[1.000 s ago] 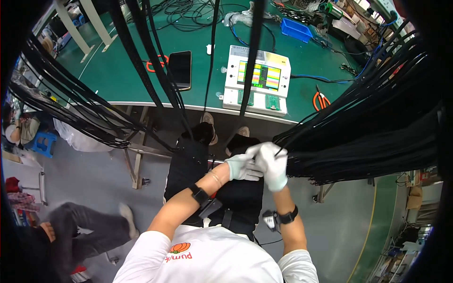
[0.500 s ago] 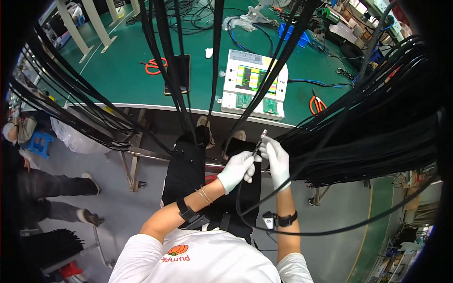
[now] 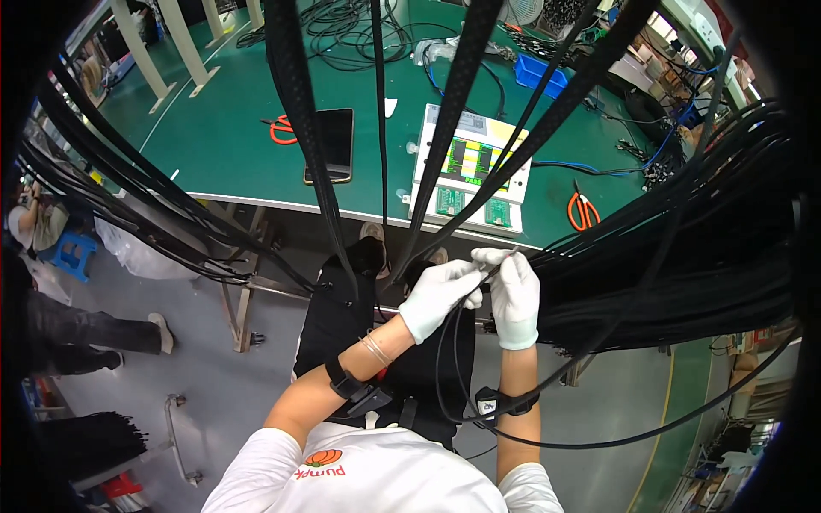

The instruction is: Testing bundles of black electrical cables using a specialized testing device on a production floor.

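- Upper left of the frame: the green counter [image 3: 218,141] carries an orange-handled tool [image 3: 281,130] and, just beside it to the right, a dark phone [image 3: 341,150]. Black cords hang down in front of the counter, one crossing the phone.
- Centre: the gloved left hand [image 3: 439,297] reaches up and to the right. Its grip is pressed together, thumb and fingers pinching a black cable [image 3: 581,445] close to one end.
- Upper centre, above both hands: a white device with a lit screen [image 3: 466,201], its two green boards at its near edge. It lies well apart from either grip.
- Between the hands, just right of centre: the cable's end section slants up and to the right, its long axis running from the left grip to the right fingertips. Below, the cable drops in loops and sweeps to the right of the frame.
- Right of centre: the gloved right hand [image 3: 516,301] points upward, its grip pinching about the cable's tip. It is the nearer hand to that tip; how its fingers sit there is too small to tell.
- Right: orange-handled cutters [image 3: 583,212] lie on the counter, above a thick bundle of black cables [image 3: 650,295].
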